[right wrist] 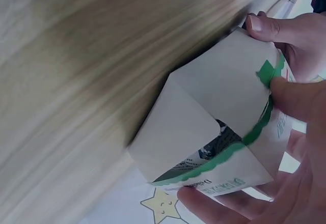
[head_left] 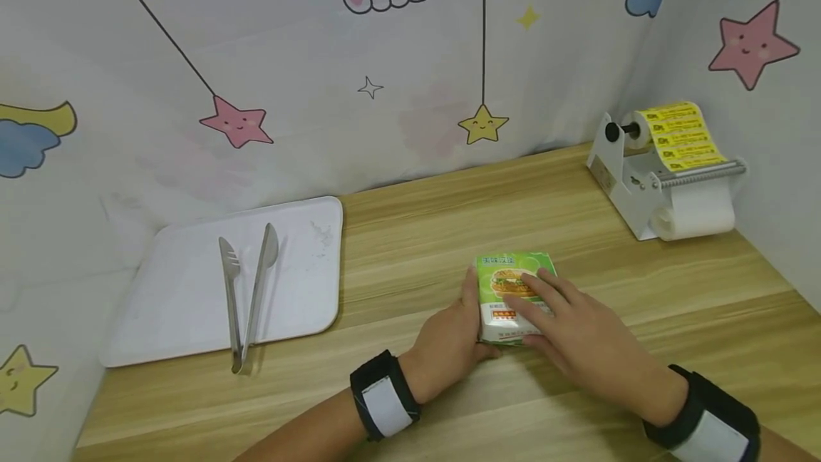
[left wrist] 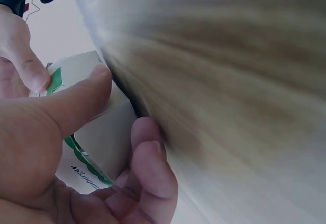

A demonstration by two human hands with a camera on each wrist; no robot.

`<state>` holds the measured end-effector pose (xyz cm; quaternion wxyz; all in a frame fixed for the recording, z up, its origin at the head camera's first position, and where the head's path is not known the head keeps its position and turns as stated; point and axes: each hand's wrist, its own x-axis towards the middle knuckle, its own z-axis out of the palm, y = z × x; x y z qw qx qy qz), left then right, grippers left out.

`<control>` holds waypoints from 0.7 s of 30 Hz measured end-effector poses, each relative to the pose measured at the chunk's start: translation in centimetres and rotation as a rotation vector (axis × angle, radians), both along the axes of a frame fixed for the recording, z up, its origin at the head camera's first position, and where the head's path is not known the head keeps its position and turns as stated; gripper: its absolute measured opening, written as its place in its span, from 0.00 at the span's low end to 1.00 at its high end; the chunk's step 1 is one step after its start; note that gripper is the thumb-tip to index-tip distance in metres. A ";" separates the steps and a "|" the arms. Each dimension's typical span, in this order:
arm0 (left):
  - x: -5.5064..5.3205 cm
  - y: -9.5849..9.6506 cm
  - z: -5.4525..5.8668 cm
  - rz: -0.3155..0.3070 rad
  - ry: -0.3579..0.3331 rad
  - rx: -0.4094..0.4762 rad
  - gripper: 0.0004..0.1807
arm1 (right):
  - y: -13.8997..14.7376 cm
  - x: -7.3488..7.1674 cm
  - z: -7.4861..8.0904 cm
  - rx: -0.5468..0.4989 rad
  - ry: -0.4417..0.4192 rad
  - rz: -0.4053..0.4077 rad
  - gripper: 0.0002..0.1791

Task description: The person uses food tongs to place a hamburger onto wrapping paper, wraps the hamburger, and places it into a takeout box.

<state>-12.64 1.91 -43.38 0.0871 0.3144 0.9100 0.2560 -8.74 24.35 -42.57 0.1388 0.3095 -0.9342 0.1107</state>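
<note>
A green and white burger box (head_left: 513,262) with a burger picture on its lid lies on the wooden table. My left hand (head_left: 445,348) grips its left side, thumb along the front wall and fingers bent at the side, as the left wrist view shows. Over the lid, my right hand (head_left: 577,334) presses with spread fingers, its thumb (right wrist: 293,96) at the front edge by a green tab (right wrist: 265,74). In the right wrist view, a gap below the lid on the right side shows dark printed wrapping (right wrist: 216,145) inside the box.
At the left, a white tray (head_left: 179,291) bears metal tongs (head_left: 253,298), whose joined end overhangs its front rim. A label dispenser (head_left: 616,184) with a roll of yellow labels (head_left: 683,137) stands at the back right. Printed curtains (head_left: 398,148) border the table (head_left: 398,234).
</note>
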 end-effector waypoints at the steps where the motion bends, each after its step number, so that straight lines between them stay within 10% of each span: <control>1: 0.0 0.0 0.0 -0.002 0.003 -0.003 0.66 | 0.0 0.0 -0.1 0.003 0.000 -0.003 0.27; 15: 0.1 0.2 0.0 0.021 0.000 -0.027 0.62 | -0.1 0.3 -1.5 0.148 0.142 0.054 0.43; 21: 0.0 0.3 -0.1 0.034 -0.038 -0.022 0.61 | -0.1 0.4 -2.4 0.147 0.138 0.073 0.27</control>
